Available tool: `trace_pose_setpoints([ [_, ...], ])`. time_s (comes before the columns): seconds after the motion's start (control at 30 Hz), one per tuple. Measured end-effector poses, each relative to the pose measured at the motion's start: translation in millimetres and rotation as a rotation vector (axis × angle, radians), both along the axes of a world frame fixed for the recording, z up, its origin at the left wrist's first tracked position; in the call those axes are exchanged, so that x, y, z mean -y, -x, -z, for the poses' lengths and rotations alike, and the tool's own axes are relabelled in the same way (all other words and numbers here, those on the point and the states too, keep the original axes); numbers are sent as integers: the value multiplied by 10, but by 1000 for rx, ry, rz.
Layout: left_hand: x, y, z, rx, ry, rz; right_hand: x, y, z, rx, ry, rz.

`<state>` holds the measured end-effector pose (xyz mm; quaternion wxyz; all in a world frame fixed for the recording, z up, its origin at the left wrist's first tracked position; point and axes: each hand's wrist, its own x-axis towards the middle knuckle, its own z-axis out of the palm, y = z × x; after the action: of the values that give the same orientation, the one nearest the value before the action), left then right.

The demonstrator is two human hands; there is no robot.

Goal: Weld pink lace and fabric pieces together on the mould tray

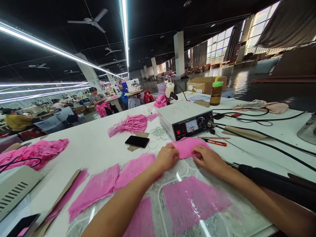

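Both of my hands rest on a small pink fabric piece point(185, 147) lying on the white table point(93, 144). My left hand point(167, 157) is curled, pinching the piece's left edge. My right hand point(207, 158) presses and grips its right edge with bent fingers. Just behind the piece sits a white control box point(185, 121) with a dial and meter. Red-handled snips point(215, 142) lie to the right of the fabric.
Pink lace pieces point(97, 187) lie at front left and under a clear sheet point(195, 200). A black phone point(137, 141), a pink bundle point(130, 124), black cables point(266, 144), a black tool handle point(271, 181), a brown bottle point(216, 92) and a cardboard box point(201, 85) surround me. Other people work at far left.
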<state>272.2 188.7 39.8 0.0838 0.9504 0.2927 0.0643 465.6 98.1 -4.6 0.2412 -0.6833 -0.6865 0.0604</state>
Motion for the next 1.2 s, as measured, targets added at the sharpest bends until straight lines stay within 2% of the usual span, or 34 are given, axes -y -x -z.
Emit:
trace_pose_setpoints([
  [0.2,-97,3,11,-22,89,-1,-13,-17,-9,-22,-8,-35],
  [0.5,-141,-81,3,-22,134,-26,-56,21,-51,-42,35,-48],
  [0.67,-198,-65,-42,-29,199,-35,-43,54,-98,-66,0,-72],
  [0.87,-270,-74,-82,-3,258,-28,-63,156,-66,-26,-84,-82],
  [1.07,-232,-79,-250,25,272,9,-116,191,-84,84,-188,-74],
  [1.2,-35,113,-443,39,301,17,101,193,-145,106,-270,-132],
])
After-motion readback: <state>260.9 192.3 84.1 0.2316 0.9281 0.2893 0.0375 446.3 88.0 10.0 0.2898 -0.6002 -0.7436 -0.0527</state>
